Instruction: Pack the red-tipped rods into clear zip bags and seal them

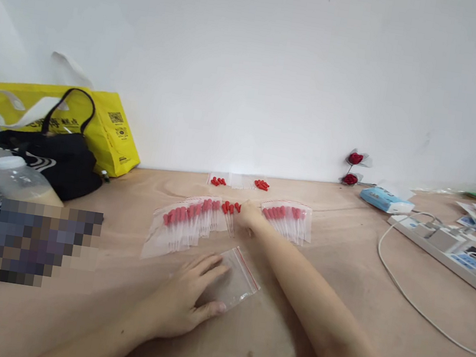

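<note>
My left hand [193, 297] lies with fingers apart on a clear zip bag [245, 275] with a red seal line, pressing it to the table. Further off, my right hand [250, 217] is curled down beside a few loose pipettes [230, 210] with red bulbs and thin clear stems. Its fingertips are mostly hidden, so what they hold cannot be made out. To the left of it, several bagged red-bulb pipettes [187, 218] fan out in overlapping zip bags. A second fan of bagged pipettes [285, 218] lies to its right.
Small red bulbs [218, 181] sit on clear bags by the wall. At left stand a yellow bag [115, 130], a black bag [66, 159] and a bottle [27, 180]. At right are a blue tissue pack [386, 199], a power strip [446, 248] with a cable, and red flowers [354, 158].
</note>
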A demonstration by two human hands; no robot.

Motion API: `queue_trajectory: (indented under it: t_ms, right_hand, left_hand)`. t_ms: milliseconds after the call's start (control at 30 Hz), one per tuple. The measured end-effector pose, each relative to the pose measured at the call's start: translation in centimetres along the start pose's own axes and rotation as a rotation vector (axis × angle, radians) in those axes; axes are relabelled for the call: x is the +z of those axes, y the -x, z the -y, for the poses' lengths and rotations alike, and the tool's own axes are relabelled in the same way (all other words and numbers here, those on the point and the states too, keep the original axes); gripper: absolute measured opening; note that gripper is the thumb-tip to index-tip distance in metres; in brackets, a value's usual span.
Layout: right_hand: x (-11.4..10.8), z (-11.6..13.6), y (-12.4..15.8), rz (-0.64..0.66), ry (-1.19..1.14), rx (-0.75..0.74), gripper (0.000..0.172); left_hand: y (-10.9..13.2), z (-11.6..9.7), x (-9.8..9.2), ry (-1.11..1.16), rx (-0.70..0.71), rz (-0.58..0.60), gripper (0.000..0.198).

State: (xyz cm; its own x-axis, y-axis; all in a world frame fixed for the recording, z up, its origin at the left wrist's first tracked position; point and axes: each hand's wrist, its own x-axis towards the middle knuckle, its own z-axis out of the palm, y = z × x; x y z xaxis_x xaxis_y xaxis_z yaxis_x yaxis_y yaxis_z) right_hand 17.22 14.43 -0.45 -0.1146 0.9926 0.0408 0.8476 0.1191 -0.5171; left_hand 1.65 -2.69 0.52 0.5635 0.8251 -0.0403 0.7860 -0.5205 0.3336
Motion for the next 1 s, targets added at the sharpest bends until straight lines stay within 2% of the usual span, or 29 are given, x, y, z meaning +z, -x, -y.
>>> queue_trajectory:
  t_ms: [133, 233, 300, 367, 500, 667, 1000]
  right_hand:
    - [-1.6, -1.2, 1.0, -0.074, -0.076, -0.001, 0.025]
    - [-3.1, -3.6, 3.4, -0.153, -0.19, -0.059, 0.033]
    - [-3.4, -5.5, 5.6, -0.235, -0.515, -0.084, 0.039]
    - [-3.1, -7.0, 8.0, -0.26, -0.784, -0.025, 0.042]
    - [-2.0, -7.9, 11.3, -0.298, -1.03, 0.093, 0.04]
    - [-1.3, -6.9, 12.1, -0.292, -1.116, 0.064, 0.046]
    - [-0.9, -6.5, 12.4, -0.222, -1.124, 0.031, 0.048]
  left_hand:
    - [-0.3, 0.1, 0.5, 0.026, 0.019, 0.057, 0.061]
    - [-0.6, 0.6, 0.2, 0.049, 0.057, 0.083, 0.063]
    - [-0.8, 0.8, 0.1, 0.052, 0.078, 0.068, 0.062]
    - [-0.9, 0.9, 0.1, 0.053, 0.095, 0.054, 0.062]
    - [-1.1, 0.9, 0.3, 0.068, 0.114, 0.051, 0.062]
    - [-1.1, 1.2, 0.5, 0.083, 0.138, 0.041, 0.062]
    - [-1.1, 1.5, 0.6, 0.079, 0.158, 0.03, 0.061]
